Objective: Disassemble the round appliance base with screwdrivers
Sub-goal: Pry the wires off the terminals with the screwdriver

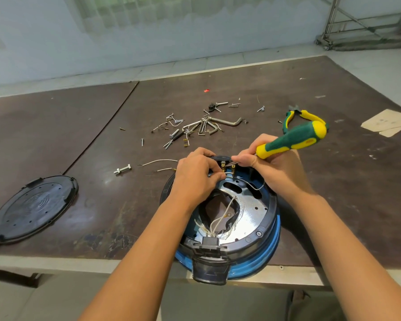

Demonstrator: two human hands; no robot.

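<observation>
With the black cover (33,208) lying off by the near-left corner of the tabletop (333,181), the step in hand looks to be freeing the brass terminals (223,169) at the far rim of the round appliance base (252,218). The base sits open side up at the tabletop's near edge, right of centre, with its latch overhanging. To do this well, the blade should seat squarely on a terminal before any force goes in. Prying should be gentle so the thin white wires (228,174) do not tear, and the unclamped base could slide. The left hand (195,174) reaches over the rim, fingers curled, pinching the wires just below the terminals. The right hand (278,172), wrist raised, curls its fingers round the front of the screwdriver (292,141). Thumb and forefinger guide the shaft, and the handle slants up toward the far-right corner.
</observation>
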